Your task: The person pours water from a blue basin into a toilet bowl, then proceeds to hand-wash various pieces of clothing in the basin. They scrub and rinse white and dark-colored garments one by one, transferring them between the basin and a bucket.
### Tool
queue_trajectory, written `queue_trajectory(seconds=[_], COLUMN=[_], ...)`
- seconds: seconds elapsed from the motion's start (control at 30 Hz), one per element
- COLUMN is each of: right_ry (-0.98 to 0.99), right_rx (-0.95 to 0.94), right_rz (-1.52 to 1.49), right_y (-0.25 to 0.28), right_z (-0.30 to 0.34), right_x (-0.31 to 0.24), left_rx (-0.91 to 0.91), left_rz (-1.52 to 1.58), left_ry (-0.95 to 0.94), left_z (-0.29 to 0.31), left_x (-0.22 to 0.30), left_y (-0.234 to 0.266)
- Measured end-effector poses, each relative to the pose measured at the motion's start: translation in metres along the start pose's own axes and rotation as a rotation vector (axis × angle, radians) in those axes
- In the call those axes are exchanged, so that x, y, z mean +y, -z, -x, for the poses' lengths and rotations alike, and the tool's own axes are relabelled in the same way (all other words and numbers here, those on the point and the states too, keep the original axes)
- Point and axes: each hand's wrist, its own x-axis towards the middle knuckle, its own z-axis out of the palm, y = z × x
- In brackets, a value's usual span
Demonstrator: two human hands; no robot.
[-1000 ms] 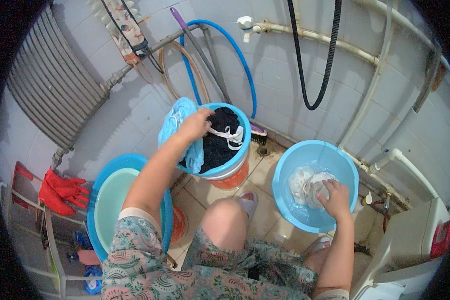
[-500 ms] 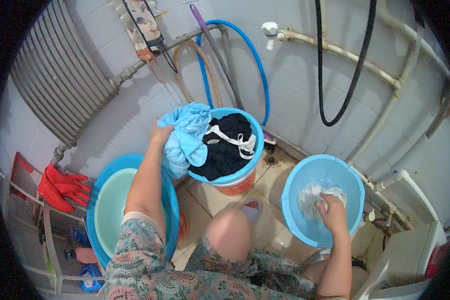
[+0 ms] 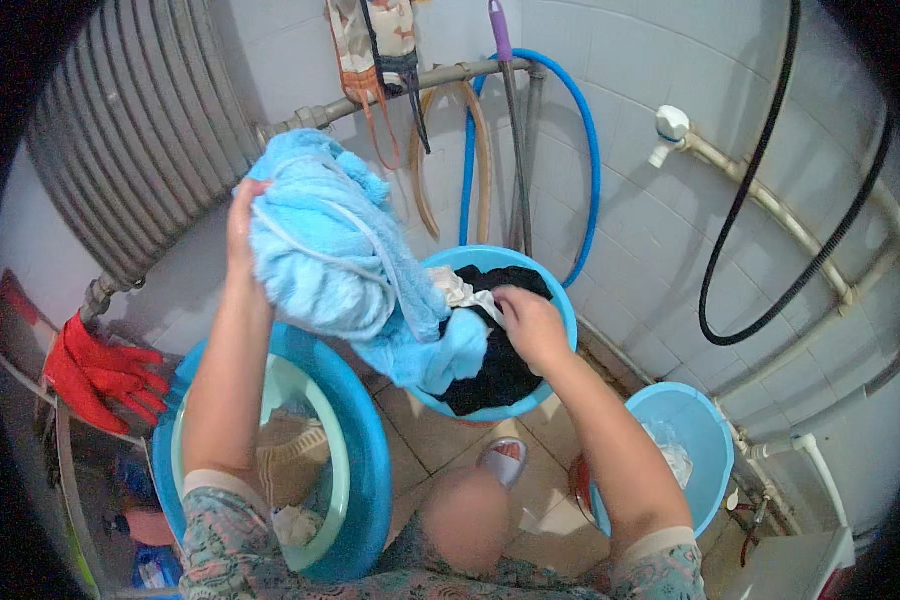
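Note:
My left hand (image 3: pixel 242 230) is closed on a bulky light-blue fluffy cloth (image 3: pixel 325 245), lifted up at the left of the blue bucket (image 3: pixel 568 315). One end of the cloth hangs over the bucket's near left side. In the bucket lies a black garment (image 3: pixel 505 370). My right hand (image 3: pixel 533 328) reaches over it and pinches a white fabric strap (image 3: pixel 485 301); the fingertips are partly hidden. Beside the strap is a crumpled off-white cloth piece (image 3: pixel 450 287), partly covered by the blue cloth.
At lower left, a pale green basin (image 3: pixel 338 470) with beige cloth sits inside a larger blue tub (image 3: pixel 375 500). A light-blue basin (image 3: pixel 705 410) with whitish cloth stands right. Red gloves (image 3: pixel 95 375) hang left. Hoses (image 3: pixel 592 170) and a tap (image 3: pixel 673 125) line the walls.
My right hand has left the whitish cloth in the right basin and moved to the white strap in the bucket. My left hand has raised the blue cloth up and left. The view has shifted.

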Motion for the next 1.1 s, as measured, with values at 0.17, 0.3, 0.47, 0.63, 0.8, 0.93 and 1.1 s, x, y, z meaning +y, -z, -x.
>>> queue_trajectory(seconds=[0.17,0.3,0.47,0.63,0.8,0.93,1.1], right_ry=[-0.201,-0.243,-0.439,-0.427,-0.086,0.123,0.296], right_rx=[-0.155,-0.471,-0.138,0.297,0.608,0.964,1.041], right_rz=[0.161,0.379,0.073,-0.924,-1.456,-1.394,-1.203], right_y=[-0.079,-0.103,-0.09,-0.023,0.067,0.154,0.216], right_z=[-0.047,-0.062,-0.062,-0.084,-0.076,-0.057,-0.041], right_x=[0.023,0.029,0.032,0.002,-0.07,-0.09,-0.098], left_rx=[-0.006,-0.007,0.111,0.054,0.044,0.022,-0.049], left_rz=[-0.028,-0.015,-0.052,-0.071,-0.116,-0.112,-0.085], left_ry=[0.004,-0.012,-0.015,-0.034,-0.078,-0.08,-0.062], left_z=[0.022,0.021,0.034,0.035,0.061,0.052,0.051], left_x=[0.007,0.005,0.008,0.022,0.037,0.027,0.017], left_y=[-0.011,0.024,0.007,0.029,0.011,0.009,-0.006])
